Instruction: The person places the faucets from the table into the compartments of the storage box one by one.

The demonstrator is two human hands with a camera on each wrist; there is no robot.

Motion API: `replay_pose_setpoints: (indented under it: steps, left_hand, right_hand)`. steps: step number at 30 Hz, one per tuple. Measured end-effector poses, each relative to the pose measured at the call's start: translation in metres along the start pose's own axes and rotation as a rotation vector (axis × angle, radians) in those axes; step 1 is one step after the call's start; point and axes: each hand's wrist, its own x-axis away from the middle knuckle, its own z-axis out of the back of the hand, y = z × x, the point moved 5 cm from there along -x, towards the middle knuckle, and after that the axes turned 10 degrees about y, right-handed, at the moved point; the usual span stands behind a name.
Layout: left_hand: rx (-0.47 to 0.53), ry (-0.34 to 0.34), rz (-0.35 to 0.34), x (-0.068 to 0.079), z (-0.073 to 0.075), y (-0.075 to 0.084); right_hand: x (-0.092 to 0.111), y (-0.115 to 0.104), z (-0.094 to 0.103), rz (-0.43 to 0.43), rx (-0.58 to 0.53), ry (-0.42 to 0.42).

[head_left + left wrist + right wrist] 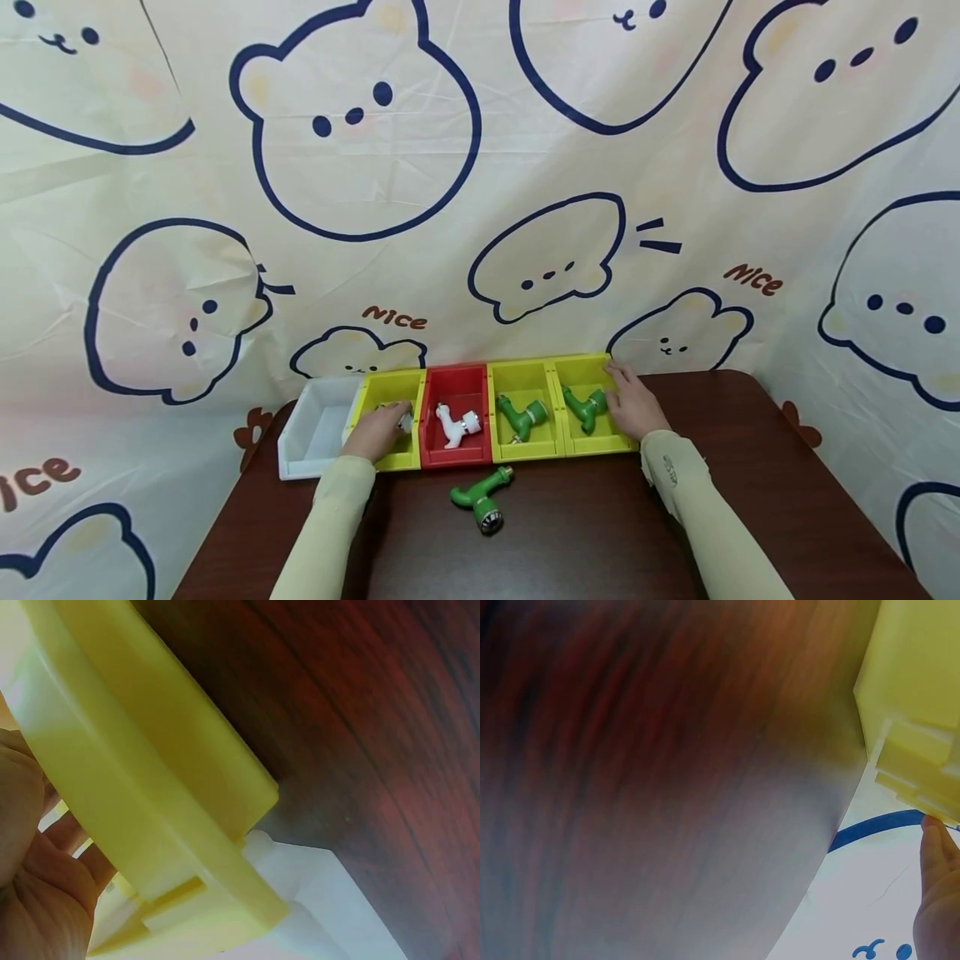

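Observation:
My left hand reaches into the left yellow bin, its fingers partly behind the bin's wall in the left wrist view. A small silvery end of a piece shows beside its fingertips; the rest is covered, and I cannot tell whether the fingers grip it. At the far right, my right hand rests along the side of the end yellow bin, fingers extended and touching its rim. In the right wrist view, a straight finger meets that bin's edge. A green tap lies on the table before the bins.
The bins stand in a row against a printed cloth. A white bin is at the left end. The red bin holds a white tap. Green taps lie in the two right yellow bins. The table is dark wood.

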Motion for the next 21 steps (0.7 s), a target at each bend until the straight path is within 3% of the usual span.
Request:
replay_pose_setpoints:
  steps: [21]
  left_hand:
    - [0.004,0.022,-0.002,0.0011,-0.0007,0.0025]
  right_hand:
    - [0.0004,0.0019,0.0005,0.015,0.005,0.011]
